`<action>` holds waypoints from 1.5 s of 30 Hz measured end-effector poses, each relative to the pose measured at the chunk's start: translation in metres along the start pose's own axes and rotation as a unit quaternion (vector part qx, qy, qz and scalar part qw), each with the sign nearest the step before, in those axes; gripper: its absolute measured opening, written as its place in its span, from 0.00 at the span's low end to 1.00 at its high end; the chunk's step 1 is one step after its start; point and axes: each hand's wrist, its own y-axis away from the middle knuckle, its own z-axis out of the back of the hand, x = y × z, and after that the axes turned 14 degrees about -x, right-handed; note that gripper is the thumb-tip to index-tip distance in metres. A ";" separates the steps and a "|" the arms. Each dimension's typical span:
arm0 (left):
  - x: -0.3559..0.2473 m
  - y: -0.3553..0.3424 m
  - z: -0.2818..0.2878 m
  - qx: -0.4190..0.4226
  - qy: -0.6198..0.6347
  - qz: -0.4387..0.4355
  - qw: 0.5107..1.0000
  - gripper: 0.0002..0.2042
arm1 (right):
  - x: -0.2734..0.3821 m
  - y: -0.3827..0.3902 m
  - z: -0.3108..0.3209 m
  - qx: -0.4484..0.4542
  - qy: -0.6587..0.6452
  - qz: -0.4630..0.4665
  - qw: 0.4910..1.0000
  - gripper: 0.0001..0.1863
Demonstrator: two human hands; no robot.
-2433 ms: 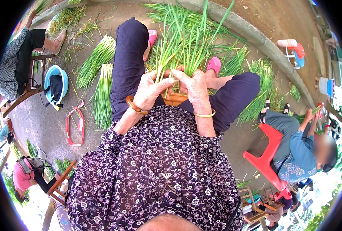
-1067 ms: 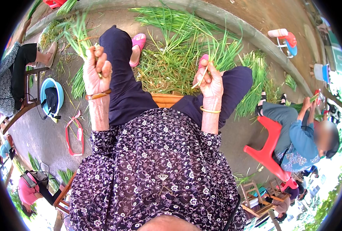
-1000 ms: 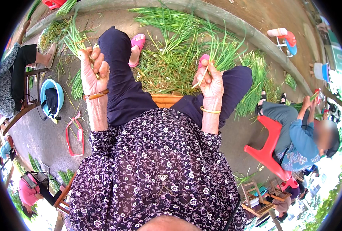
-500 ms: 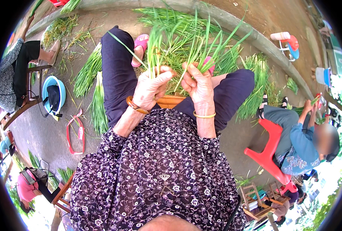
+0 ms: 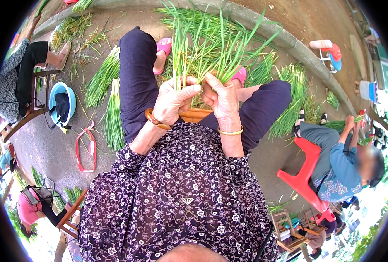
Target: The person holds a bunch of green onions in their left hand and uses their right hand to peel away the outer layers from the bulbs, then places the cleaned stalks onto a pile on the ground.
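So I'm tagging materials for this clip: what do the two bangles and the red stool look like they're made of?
The left bangle looks like polished wood or amber resin: glossy orange-brown, thick and rounded. The right bangle looks like metal, maybe gold-toned: thin, yellow, shiny. The red stool looks like moulded plastic: uniform bright red, smooth, rounded edges. None is certain from this view.

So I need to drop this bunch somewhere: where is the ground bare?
Bare ground lies left of the green bundles, round the red strap. Ahead of both hands, the loose greens pile crowds the curb.
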 end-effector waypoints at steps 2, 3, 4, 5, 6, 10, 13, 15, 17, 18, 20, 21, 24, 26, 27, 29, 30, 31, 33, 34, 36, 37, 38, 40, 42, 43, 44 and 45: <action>0.001 0.000 0.001 0.002 0.011 0.002 1.000 0.08 | 0.001 0.001 -0.002 -0.002 0.010 0.012 1.000 0.05; 0.002 -0.001 0.002 0.004 0.017 0.003 1.000 0.07 | 0.001 0.002 -0.002 -0.002 0.016 0.017 1.000 0.05; 0.002 -0.001 0.002 0.007 0.022 0.003 1.000 0.07 | 0.001 0.001 -0.001 0.004 0.017 0.019 1.000 0.05; 0.001 -0.001 0.001 0.000 0.019 0.004 1.000 0.06 | 0.000 0.001 0.000 0.010 0.019 0.020 1.000 0.05; 0.000 0.000 -0.001 -0.006 0.016 0.006 1.000 0.05 | -0.001 0.000 0.001 0.016 0.020 0.021 0.999 0.05; -0.001 -0.003 0.001 -0.008 0.021 0.005 1.000 0.05 | -0.003 0.001 0.002 0.041 0.040 0.039 0.998 0.05; -0.002 -0.004 0.001 -0.020 0.047 0.003 0.999 0.04 | -0.008 0.000 0.004 0.053 0.066 0.039 0.996 0.04; -0.003 -0.005 0.002 -0.013 0.057 0.006 0.998 0.04 | -0.011 0.002 0.004 0.057 0.085 0.045 0.994 0.04; -0.005 -0.008 0.004 -0.013 0.071 0.008 0.997 0.04 | -0.012 0.003 0.005 0.073 0.061 0.027 0.995 0.04; -0.008 -0.011 0.006 -0.017 0.079 0.008 0.997 0.05 | -0.011 0.004 0.005 0.081 0.048 0.018 0.995 0.03; -0.012 -0.018 0.011 -0.024 0.094 0.006 0.995 0.05 | -0.010 0.005 0.007 0.087 0.017 0.008 0.996 0.04; -0.013 -0.020 0.014 -0.026 0.100 0.005 0.995 0.05 | -0.009 0.005 0.009 0.090 0.001 0.003 0.996 0.04; -0.019 -0.025 0.022 -0.028 0.100 -0.012 0.995 0.05 | 0.000 0.005 0.017 0.093 -0.027 0.011 0.995 0.06; -0.021 -0.027 0.024 -0.038 0.104 -0.032 0.993 0.07 | 0.008 0.004 0.027 0.112 -0.049 0.026 0.992 0.07; -0.022 -0.028 0.025 -0.029 0.125 -0.035 0.991 0.07 | 0.012 0.003 0.031 0.097 -0.044 0.051 0.993 0.07; -0.024 -0.032 0.031 -0.024 0.117 -0.041 0.992 0.07 | 0.015 -0.003 0.046 0.107 -0.079 0.060 0.989 0.07; -0.025 -0.032 0.031 -0.032 0.119 -0.044 0.991 0.07 | 0.018 -0.007 0.055 0.119 -0.083 0.068 0.987 0.07; -0.028 -0.030 0.030 -0.041 0.122 -0.047 0.991 0.07 | 0.023 -0.002 0.052 0.072 -0.084 0.089 0.990 0.05; -0.028 -0.029 0.031 -0.045 0.122 -0.047 0.990 0.07 | 0.028 -0.002 0.056 0.001 0.023 0.080 0.997 0.06; -0.028 -0.029 0.031 -0.036 0.117 -0.042 0.992 0.07 | 0.025 -0.008 0.059 -0.036 0.094 0.083 0.991 0.08; -0.026 -0.028 0.029 -0.023 0.105 -0.033 0.994 0.06 | 0.016 -0.016 0.064 -0.087 0.171 0.086 0.978 0.08; -0.025 -0.027 0.028 -0.021 0.099 -0.029 0.994 0.06 | 0.012 -0.017 0.062 -0.111 0.209 0.087 0.968 0.08; -0.023 -0.025 0.026 -0.018 0.093 -0.025 0.995 0.06 | 0.008 -0.018 0.059 -0.103 0.175 0.080 0.976 0.07; -0.021 -0.025 0.026 -0.004 0.083 -0.017 0.996 0.06 | 0.008 -0.014 0.049 -0.078 0.123 0.047 0.988 0.06; -0.020 -0.024 0.029 0.016 0.081 -0.016 0.996 0.07 | 0.009 -0.012 0.042 -0.049 0.099 0.020 0.994 0.07; -0.020 -0.023 0.030 0.027 0.081 -0.015 0.996 0.07 | 0.008 -0.013 0.043 -0.025 0.078 0.009 0.997 0.08; -0.019 -0.022 0.030 0.038 0.081 -0.014 0.996 0.07 | 0.007 -0.015 0.045 -0.002 0.057 -0.003 0.998 0.09; -0.019 -0.021 0.029 0.034 0.077 -0.013 0.996 0.07 | 0.006 -0.017 0.047 0.022 0.036 -0.015 0.999 0.10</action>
